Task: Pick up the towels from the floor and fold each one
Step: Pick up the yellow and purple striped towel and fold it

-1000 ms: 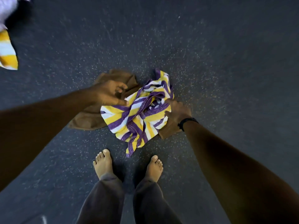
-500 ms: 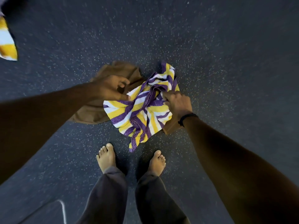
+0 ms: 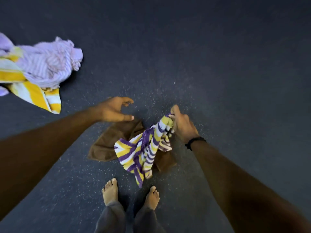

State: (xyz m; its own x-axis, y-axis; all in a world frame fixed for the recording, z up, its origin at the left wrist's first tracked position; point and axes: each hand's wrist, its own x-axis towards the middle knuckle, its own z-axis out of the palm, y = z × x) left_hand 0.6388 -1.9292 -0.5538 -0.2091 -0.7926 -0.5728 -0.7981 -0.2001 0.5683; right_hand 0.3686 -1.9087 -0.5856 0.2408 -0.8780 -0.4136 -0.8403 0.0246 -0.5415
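Above the brown towel (image 3: 116, 143), right hand (image 3: 182, 125) grips striped towel (image 3: 143, 153)

Your dark speckled floor (image 3: 218, 64) carries a brown towel (image 3: 109, 145) at centre, a lilac-and-yellow towel heap (image 3: 38, 71) upper left, your bare feet (image 3: 110, 192) below.

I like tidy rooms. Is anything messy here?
Yes. A brown towel lies crumpled on the floor, and a lilac towel is heaped on a yellow striped one. The right hand grips a bunched purple-and-yellow towel.
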